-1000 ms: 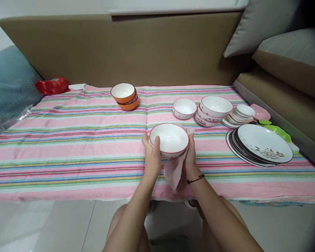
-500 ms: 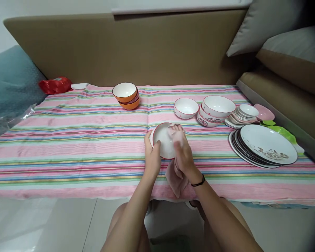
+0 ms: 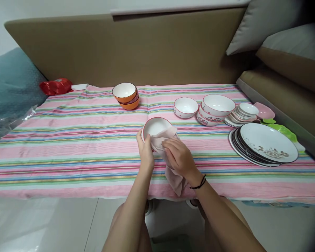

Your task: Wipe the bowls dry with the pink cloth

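My left hand [image 3: 146, 151] grips a white bowl [image 3: 155, 126] with a red rim by its left side, thumb over the edge. The bowl tilts toward me above the striped cloth. My right hand [image 3: 180, 156] is closed on a pale pink cloth [image 3: 175, 180], pressing it over the bowl's near right rim. One end of the cloth hangs below my right hand. The cloth and fingers hide the bowl's near side. Beyond the bowl, a similar white bowl [image 3: 186, 107] stands beside stacked larger bowls [image 3: 217, 105].
A striped cover [image 3: 68, 150] lies under everything. Orange bowls [image 3: 128, 95] are stacked at the back. To the right are a stack of plates [image 3: 267, 141], small dishes [image 3: 248, 110], a pink dish [image 3: 264, 111] and a green leaf-shaped dish [image 3: 283, 133]. A red bundle [image 3: 55, 86] lies far left.
The bowl and my left hand have shifted slightly left and up. My right hand has moved from inside the bowl to its near right rim, with the cloth now spread over that edge.
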`<action>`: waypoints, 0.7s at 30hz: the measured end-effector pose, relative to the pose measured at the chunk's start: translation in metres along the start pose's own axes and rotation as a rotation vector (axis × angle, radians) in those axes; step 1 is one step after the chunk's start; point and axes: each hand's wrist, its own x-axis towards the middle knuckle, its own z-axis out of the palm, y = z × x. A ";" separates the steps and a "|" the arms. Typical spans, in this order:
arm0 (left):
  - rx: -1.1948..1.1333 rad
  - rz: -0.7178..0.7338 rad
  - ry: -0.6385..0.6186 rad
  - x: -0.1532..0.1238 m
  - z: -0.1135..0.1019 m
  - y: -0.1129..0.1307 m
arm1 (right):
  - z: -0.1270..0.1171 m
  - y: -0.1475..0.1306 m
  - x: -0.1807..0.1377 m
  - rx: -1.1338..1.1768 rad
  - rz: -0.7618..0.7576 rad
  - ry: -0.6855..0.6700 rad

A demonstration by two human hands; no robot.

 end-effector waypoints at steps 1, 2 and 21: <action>0.004 0.018 0.006 0.001 -0.001 0.001 | 0.001 0.001 -0.001 -0.067 -0.010 -0.056; 0.021 0.046 0.007 0.001 -0.002 0.002 | 0.003 0.001 -0.002 -0.121 -0.017 -0.118; 0.053 0.027 -0.140 -0.001 0.006 -0.015 | 0.018 -0.006 -0.007 -0.208 0.141 -0.367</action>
